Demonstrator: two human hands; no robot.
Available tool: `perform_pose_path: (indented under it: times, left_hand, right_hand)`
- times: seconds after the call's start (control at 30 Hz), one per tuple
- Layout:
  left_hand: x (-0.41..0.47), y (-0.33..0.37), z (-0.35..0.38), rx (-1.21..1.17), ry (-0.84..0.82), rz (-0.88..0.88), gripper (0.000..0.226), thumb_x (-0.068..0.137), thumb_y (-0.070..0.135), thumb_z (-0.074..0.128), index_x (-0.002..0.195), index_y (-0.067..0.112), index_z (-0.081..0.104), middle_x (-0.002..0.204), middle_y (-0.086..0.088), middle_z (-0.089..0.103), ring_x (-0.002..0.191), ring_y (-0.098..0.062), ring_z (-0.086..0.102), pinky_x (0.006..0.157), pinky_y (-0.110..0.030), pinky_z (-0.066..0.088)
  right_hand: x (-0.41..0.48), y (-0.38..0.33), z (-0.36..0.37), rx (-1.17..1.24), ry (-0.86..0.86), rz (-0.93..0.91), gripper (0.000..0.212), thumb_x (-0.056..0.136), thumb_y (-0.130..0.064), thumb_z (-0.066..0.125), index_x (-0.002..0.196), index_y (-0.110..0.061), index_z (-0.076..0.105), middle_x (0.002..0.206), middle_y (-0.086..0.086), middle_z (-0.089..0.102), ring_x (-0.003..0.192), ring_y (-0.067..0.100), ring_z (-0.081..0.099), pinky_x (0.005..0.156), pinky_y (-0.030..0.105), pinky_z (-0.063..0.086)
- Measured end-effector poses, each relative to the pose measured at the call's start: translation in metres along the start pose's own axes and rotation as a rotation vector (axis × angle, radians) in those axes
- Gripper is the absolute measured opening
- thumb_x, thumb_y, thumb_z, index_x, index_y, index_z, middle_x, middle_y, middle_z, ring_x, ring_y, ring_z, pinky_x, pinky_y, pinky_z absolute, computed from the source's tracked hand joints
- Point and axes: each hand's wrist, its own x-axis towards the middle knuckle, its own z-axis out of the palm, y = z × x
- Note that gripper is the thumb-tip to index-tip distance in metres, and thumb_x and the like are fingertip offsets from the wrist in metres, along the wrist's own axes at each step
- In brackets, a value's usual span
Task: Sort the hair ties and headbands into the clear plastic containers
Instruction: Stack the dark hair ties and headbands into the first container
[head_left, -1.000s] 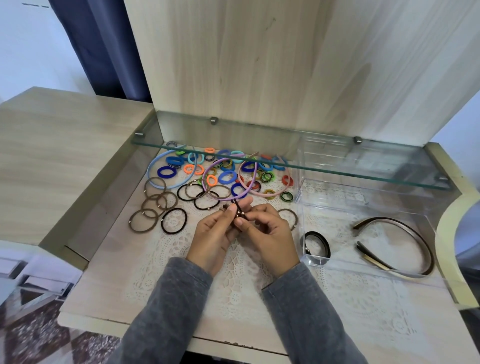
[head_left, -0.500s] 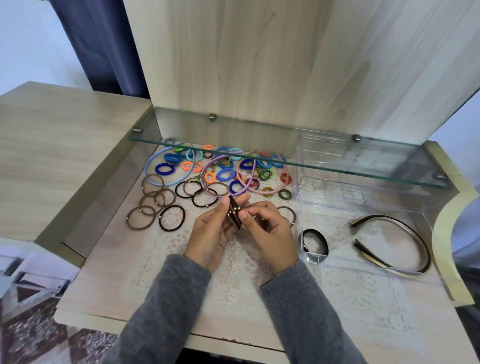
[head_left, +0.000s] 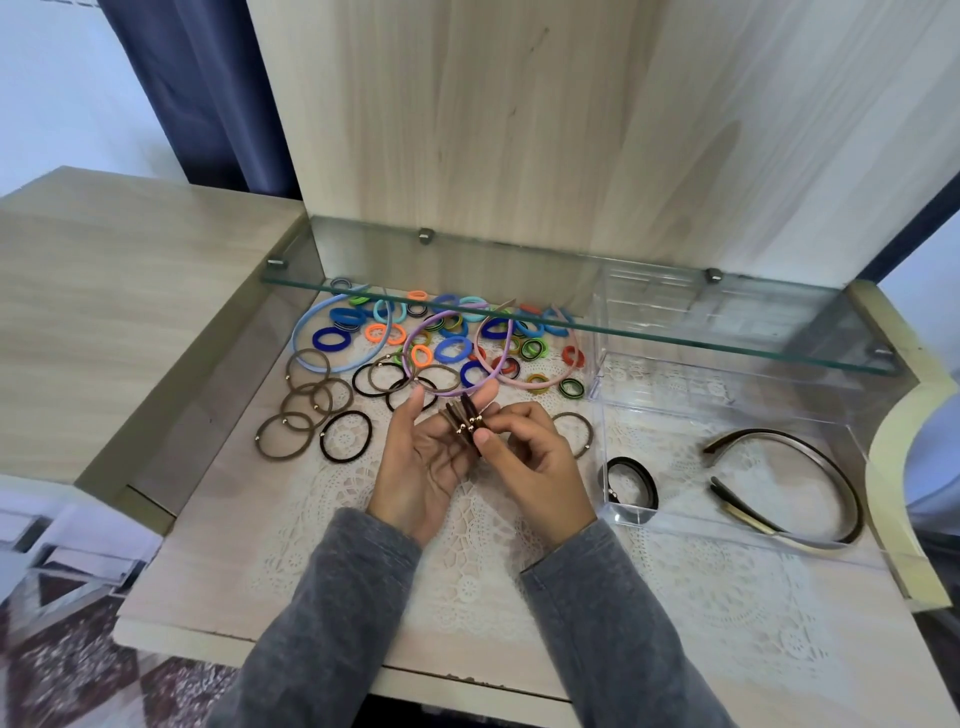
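Note:
A bundle of brown hair ties (head_left: 466, 422) with small gold beads sits between my hands above the lace mat. My right hand (head_left: 537, 465) pinches it with thumb and forefinger. My left hand (head_left: 422, 462) lies palm up, its fingers fairly straight behind the bundle and its thumb apart from it. Loose brown ties (head_left: 307, 402) and a black one (head_left: 345, 436) lie to the left. Coloured ties (head_left: 452, 347) are heaped behind, with blue (head_left: 311, 322), purple (head_left: 408, 345) and pink (head_left: 524, 385) headbands. To the right, the clear container (head_left: 727, 525) holds a black tie (head_left: 631, 480) and a brown headband (head_left: 831, 467).
A glass shelf (head_left: 675, 338) runs across above the pile and the back of the container. A second clear container (head_left: 649, 306) stands behind under it. One brown tie (head_left: 584, 431) lies just right of my right hand. A wooden panel rises at the back.
My hands have lifted slightly with the bundle. My left hand has opened from a pinch into a palm-up pose while the right keeps its pinch.

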Motion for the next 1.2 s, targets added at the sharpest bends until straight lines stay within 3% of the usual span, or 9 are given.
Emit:
perform_pose_path:
  times: [0.13,0.23,0.37,0.5,0.67,0.93,1.07,1.2]
  left_hand:
    - [0.0,0.001,0.0,-0.017,0.004,-0.004,0.065,0.084,0.049,0.038,0.118,0.001,0.065,0.123,-0.017,0.063,0.105,-0.015,0.062,0.083,-0.023,0.053]
    - [0.001,-0.001,-0.001,-0.009,0.026,0.024,0.06,0.088,0.043,0.048,0.128,-0.001,0.056,0.131,-0.018,0.058,0.115,-0.02,0.056,0.08,-0.022,0.054]
    - [0.001,-0.006,-0.003,0.074,0.041,0.085,0.045,0.087,0.025,0.053,0.123,0.0,0.06,0.126,-0.014,0.062,0.105,-0.013,0.062,0.07,-0.017,0.054]
    - [-0.001,-0.006,-0.002,0.104,0.047,0.092,0.04,0.086,0.023,0.053,0.119,0.002,0.063,0.124,-0.013,0.064,0.101,-0.011,0.063,0.071,-0.017,0.054]
    - [0.0,-0.007,-0.001,0.102,0.056,0.09,0.041,0.088,0.023,0.051,0.12,0.0,0.061,0.126,-0.013,0.063,0.101,-0.012,0.064,0.074,-0.019,0.055]
    - [-0.001,-0.006,-0.001,0.07,0.037,0.097,0.042,0.088,0.023,0.052,0.121,0.0,0.061,0.118,-0.011,0.068,0.098,-0.01,0.066,0.08,-0.019,0.055]
    - [-0.001,-0.003,0.0,0.033,0.039,0.078,0.051,0.087,0.032,0.048,0.125,-0.001,0.058,0.122,-0.009,0.066,0.107,-0.014,0.063,0.082,-0.021,0.054]
    - [-0.002,0.003,0.003,-0.071,0.032,0.012,0.061,0.085,0.04,0.041,0.122,-0.004,0.06,0.123,-0.014,0.064,0.103,-0.016,0.063,0.076,-0.02,0.054]
  right_hand:
    - [0.0,0.001,-0.001,-0.003,-0.024,-0.017,0.009,0.076,-0.017,0.069,0.084,-0.021,0.069,0.092,0.007,0.051,0.08,0.009,0.05,0.067,0.017,0.044]
    - [0.0,0.002,-0.001,-0.02,-0.009,-0.011,0.014,0.073,-0.014,0.069,0.083,-0.024,0.068,0.091,0.004,0.048,0.072,0.005,0.046,0.06,0.015,0.04]
    - [0.0,0.005,0.0,-0.075,0.009,-0.038,0.015,0.072,-0.013,0.068,0.083,-0.024,0.066,0.09,0.004,0.048,0.068,0.006,0.045,0.056,0.022,0.039]
    - [0.0,0.005,0.0,-0.053,0.031,-0.048,0.015,0.072,-0.012,0.068,0.082,-0.023,0.067,0.089,0.003,0.047,0.07,0.008,0.045,0.056,0.03,0.04]
    - [0.001,0.005,-0.001,-0.051,0.062,-0.06,0.015,0.073,-0.012,0.068,0.081,-0.024,0.067,0.087,0.003,0.048,0.071,0.006,0.046,0.055,0.021,0.038]
    - [0.001,0.008,-0.002,-0.086,0.098,-0.106,0.015,0.073,-0.017,0.069,0.081,-0.03,0.067,0.086,0.001,0.05,0.075,0.005,0.049,0.061,0.022,0.04]
    - [0.001,0.013,-0.001,-0.09,0.069,-0.076,0.013,0.072,-0.026,0.068,0.084,-0.021,0.071,0.09,-0.003,0.05,0.087,0.01,0.052,0.074,0.029,0.044]
    - [0.0,0.011,0.0,-0.102,0.038,-0.092,0.019,0.072,-0.03,0.068,0.086,-0.016,0.07,0.092,-0.003,0.048,0.091,0.014,0.051,0.075,0.029,0.046]
